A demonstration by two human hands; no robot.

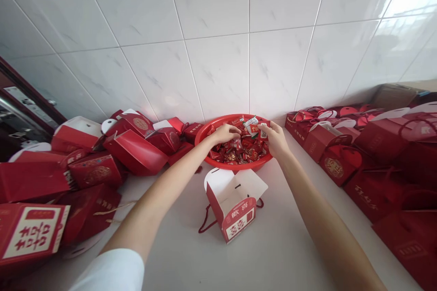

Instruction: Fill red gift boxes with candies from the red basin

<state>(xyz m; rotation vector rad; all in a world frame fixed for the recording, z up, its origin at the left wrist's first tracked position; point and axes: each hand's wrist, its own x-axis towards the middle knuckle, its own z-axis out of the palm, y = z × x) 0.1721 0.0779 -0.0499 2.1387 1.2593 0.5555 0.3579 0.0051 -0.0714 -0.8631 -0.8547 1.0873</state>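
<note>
A red plastic basket (211,162) full of red-wrapped candies (251,151) stands against the tiled wall. Over its left part my left hand (228,133) reaches in, fingers bent down at the candies; what its fingertips hold, if anything, is too small to tell. At the right rim my right hand (275,139) is closed on a small red and white packet (263,131). In front of the basket an open red gift box (239,218) stands with its white inner flaps spread and red cord handles at its sides.
Several red boxes (136,152) lie jumbled along the left side. On the right, several closed red boxes (336,163) with cord handles stand in rows. The white tabletop (218,263) runs up to a tiled wall (218,72).
</note>
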